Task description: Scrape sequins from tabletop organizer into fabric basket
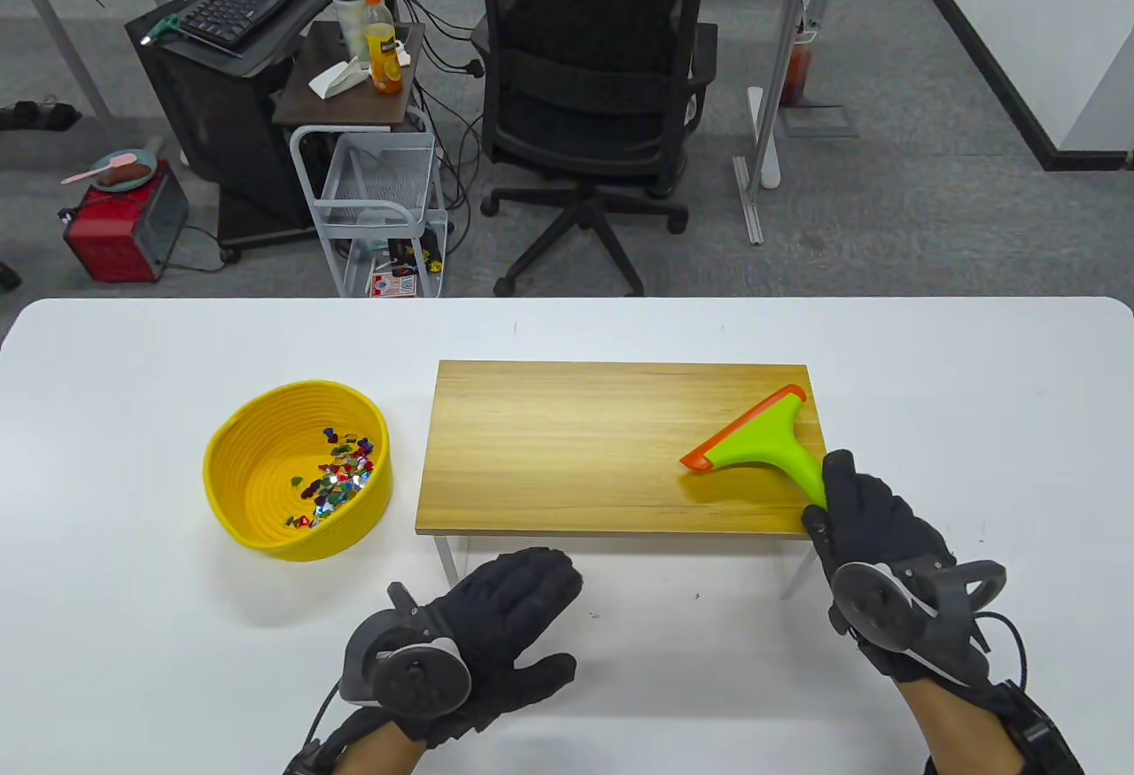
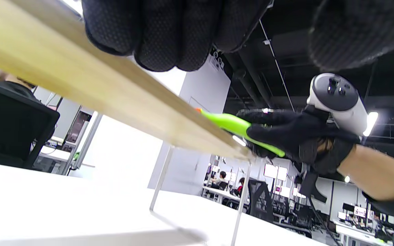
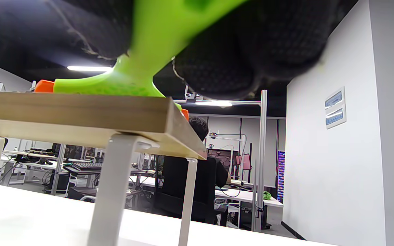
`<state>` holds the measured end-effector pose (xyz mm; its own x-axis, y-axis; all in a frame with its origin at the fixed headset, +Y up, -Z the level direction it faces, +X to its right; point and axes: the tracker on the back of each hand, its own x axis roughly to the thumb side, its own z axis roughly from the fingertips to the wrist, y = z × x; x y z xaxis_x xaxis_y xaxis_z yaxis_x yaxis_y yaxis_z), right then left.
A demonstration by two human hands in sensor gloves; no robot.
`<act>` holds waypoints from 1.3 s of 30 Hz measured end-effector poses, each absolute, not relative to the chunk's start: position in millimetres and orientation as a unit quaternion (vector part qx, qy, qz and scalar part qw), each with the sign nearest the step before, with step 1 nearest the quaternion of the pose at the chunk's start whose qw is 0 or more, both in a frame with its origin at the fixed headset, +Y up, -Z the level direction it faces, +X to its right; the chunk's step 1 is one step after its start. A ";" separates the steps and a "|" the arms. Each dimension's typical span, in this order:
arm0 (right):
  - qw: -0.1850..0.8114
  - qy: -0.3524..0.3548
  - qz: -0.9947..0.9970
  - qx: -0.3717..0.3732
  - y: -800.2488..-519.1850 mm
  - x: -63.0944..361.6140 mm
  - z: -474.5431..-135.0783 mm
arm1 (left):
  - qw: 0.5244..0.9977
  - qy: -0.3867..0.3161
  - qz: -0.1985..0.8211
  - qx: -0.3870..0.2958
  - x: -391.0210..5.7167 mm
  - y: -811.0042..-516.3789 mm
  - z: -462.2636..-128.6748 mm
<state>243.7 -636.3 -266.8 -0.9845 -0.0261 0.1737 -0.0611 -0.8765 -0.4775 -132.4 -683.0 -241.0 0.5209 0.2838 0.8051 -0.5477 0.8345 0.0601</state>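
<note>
The wooden tabletop organizer (image 1: 576, 447) stands on white legs on the white table; no sequins show on its top. A yellow fabric basket (image 1: 232, 474) to its left holds several coloured sequins (image 1: 337, 474). My right hand (image 1: 864, 527) grips the handle of a green scraper (image 1: 762, 443) with an orange blade, which lies on the organizer's right end. The scraper also shows in the left wrist view (image 2: 231, 124) and in the right wrist view (image 3: 121, 82). My left hand (image 1: 505, 616) lies flat and empty on the table just before the organizer's front edge (image 2: 108, 95).
The white table's (image 1: 133, 633) far edge runs behind the organizer. Beyond it stand a black office chair (image 1: 594, 58), a white wire cart (image 1: 376, 199) and a stand with a keyboard.
</note>
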 end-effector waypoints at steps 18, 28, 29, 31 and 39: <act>0.014 -0.237 0.971 0.012 -624.1 267.3 -277.3 | 0.867 -0.425 0.224 0.134 -118.6 -708.8 -245.7; 0.050 -0.190 0.976 -0.093 -632.3 313.3 -287.3 | 0.866 -0.422 0.229 0.137 -119.5 -708.2 -245.2; 0.050 -0.182 0.977 -0.102 -635.4 318.0 -288.4 | 0.866 -0.422 0.230 0.139 -119.4 -708.4 -245.0; 0.046 -0.167 0.978 -0.115 -642.2 325.9 -290.3 | 0.866 -0.423 0.230 0.135 -118.4 -709.5 -244.8; 0.060 -0.122 0.980 -0.146 -674.1 341.3 -296.8 | 0.867 -0.425 0.226 0.131 -115.6 -711.9 -243.9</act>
<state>341.3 -674.1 -296.8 -0.9502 0.1539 -0.2710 -0.0829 -0.9630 -0.2565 -115.6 -711.9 -243.9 0.5365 0.2791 0.7964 -0.5028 0.8637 0.0359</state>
